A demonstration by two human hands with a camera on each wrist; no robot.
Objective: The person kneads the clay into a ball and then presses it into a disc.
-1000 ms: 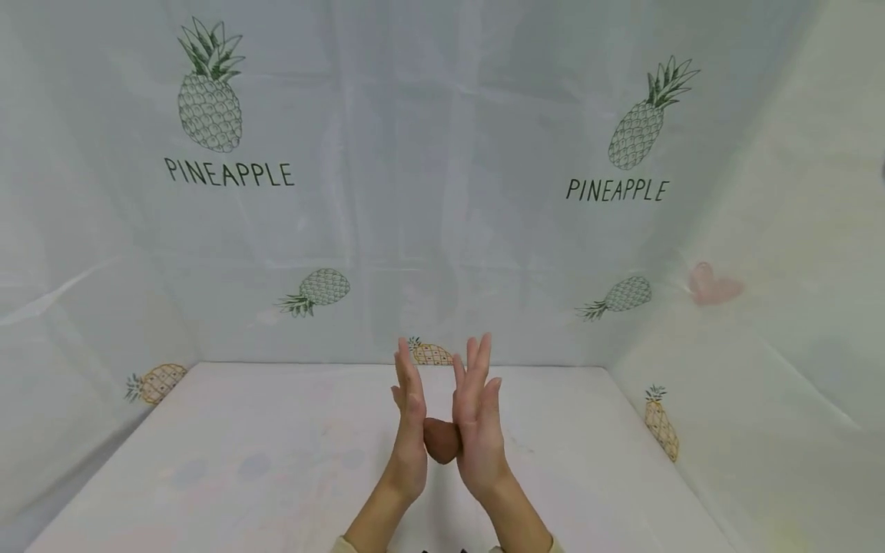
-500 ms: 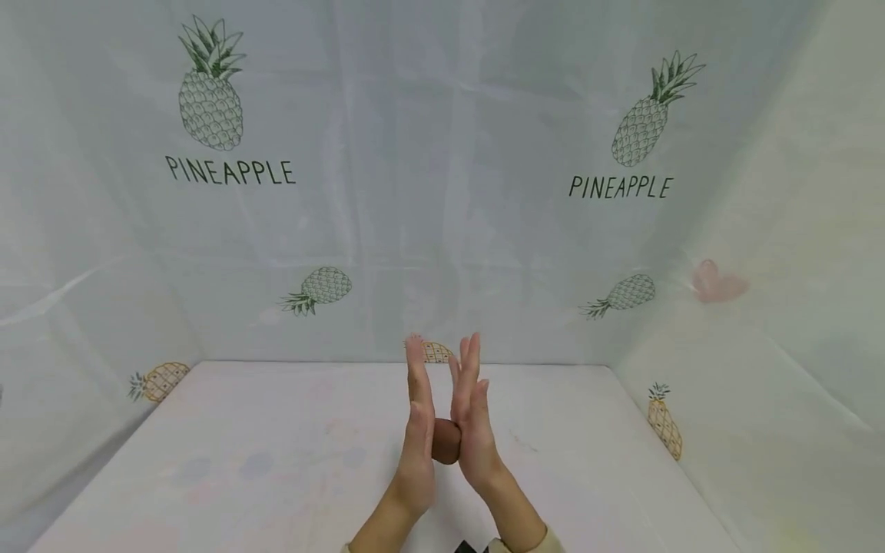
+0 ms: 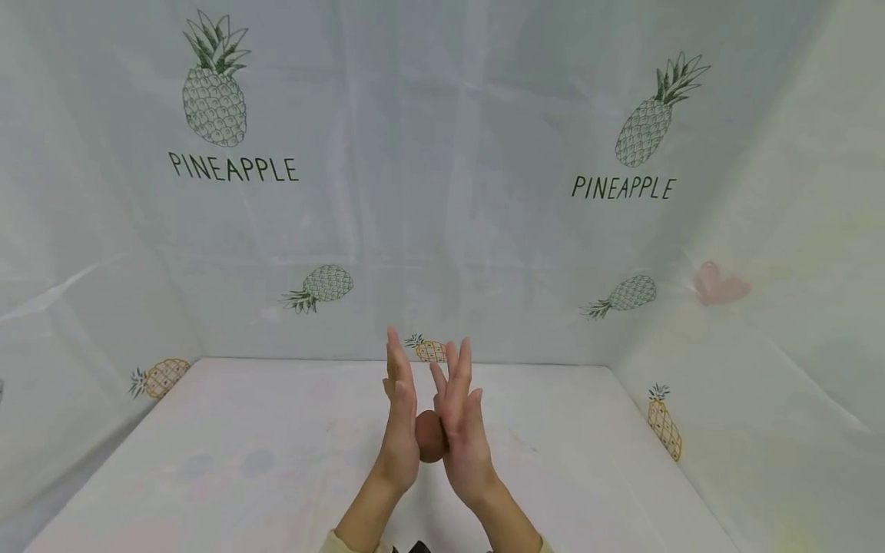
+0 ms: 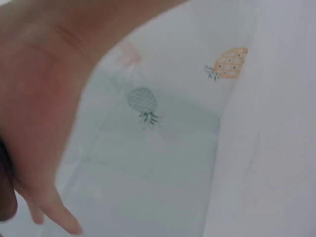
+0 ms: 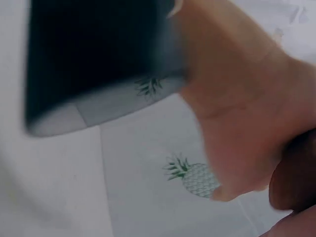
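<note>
A smooth, rounded brown clay lump sits between my two palms, held above the white table. My left hand stands upright with straight fingers, its palm against the lump's left side. From the right, my right hand presses on it, fingers extended and slightly spread. Only a dark edge of the clay lump shows at the far left of the left wrist view. More of the clay lump appears at the right of the right wrist view, where its upper part is in shadow.
A white table with faint coloured stains lies under the hands. Pale sheeting printed with pineapples surrounds it at the back and sides. A dark, blurred object fills the upper left of the right wrist view.
The hands keep the clay between the palms and rub against each other. They shifted right, then back left; the lump turned and now looks rounder.
</note>
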